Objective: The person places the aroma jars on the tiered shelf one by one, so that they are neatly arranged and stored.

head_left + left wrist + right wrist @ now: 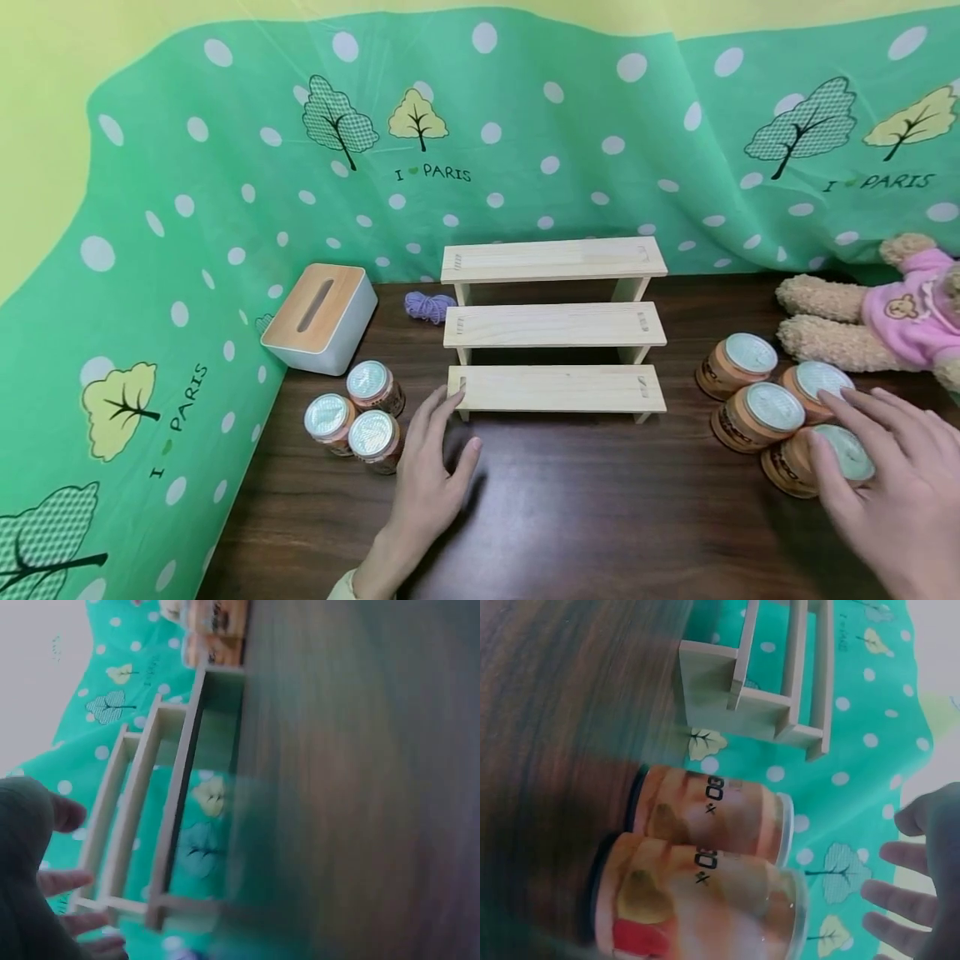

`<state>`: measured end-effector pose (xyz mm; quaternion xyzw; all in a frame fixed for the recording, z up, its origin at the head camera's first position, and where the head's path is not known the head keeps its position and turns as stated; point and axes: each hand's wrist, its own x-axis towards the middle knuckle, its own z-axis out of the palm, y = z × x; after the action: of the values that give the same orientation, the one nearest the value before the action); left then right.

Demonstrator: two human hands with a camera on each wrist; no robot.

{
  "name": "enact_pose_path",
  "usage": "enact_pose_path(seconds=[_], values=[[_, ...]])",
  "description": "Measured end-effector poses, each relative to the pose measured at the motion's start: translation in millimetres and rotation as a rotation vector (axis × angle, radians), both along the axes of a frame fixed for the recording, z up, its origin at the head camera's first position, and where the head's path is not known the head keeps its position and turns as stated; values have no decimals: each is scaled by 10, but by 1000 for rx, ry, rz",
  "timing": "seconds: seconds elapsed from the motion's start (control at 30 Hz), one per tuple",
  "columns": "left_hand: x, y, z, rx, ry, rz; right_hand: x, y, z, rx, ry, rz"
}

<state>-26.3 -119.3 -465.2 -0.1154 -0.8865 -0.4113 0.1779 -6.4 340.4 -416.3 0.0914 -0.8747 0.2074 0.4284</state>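
My left hand [431, 475] hovers over the table just right of a cluster of three orange-labelled cans [374, 435] with pale lids, its fingers spread and holding nothing. Over on the right, my right hand [900, 475] hangs above a second group of several similar cans [757, 417], fingers extended. In the right wrist view, a gap separates that hand [915, 889] from the two nearest cans [705, 900], which stand upright. Between the groups is a three-step wooden stand [555, 388] with bare steps; the left wrist view shows its frame [180, 765] beyond my fingers.
A white tissue box [318, 321] with a wooden top sits at the back left. Purple yarn [429, 307] lies beside the stand. A teddy bear [900, 321] in pink lies at the far right. Green dotted cloth [525, 125] hangs behind the dark wooden table [570, 508].
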Motion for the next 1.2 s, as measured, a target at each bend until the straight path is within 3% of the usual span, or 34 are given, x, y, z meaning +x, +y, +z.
enact_pose_path(seconds=[0.1, 0.2, 0.33, 0.43, 0.5, 0.57, 0.7, 0.87, 1.07, 1.2], values=[[6, 40, -69, 98, -88, 27, 12, 4, -46, -91, 34, -10], [-11, 49, -164, 195, -127, 36, 23, 14, -85, -147, 62, -11], [-82, 39, -438, 287, -84, 13, 16, 31, -100, -206, 82, 7], [-112, 53, -535, 369, -79, 9, 8, 53, -103, -245, 75, 10], [-122, 60, -530, 448, -114, 5, -5, 77, -120, -267, 81, 6], [-115, 77, -440, 514, -168, 8, -12, 118, -149, -282, 78, -3], [-131, 75, -407, 590, -239, 0, -1, 213, -221, -306, 47, -67], [-149, 69, -503, 628, -213, -10, 24, 310, -303, -364, -12, -177], [-276, 52, -864, 659, -138, -37, 43, 390, -379, -452, -66, -257], [-279, 100, -731, 696, -165, -25, 67, 432, -428, -470, -80, -252]])
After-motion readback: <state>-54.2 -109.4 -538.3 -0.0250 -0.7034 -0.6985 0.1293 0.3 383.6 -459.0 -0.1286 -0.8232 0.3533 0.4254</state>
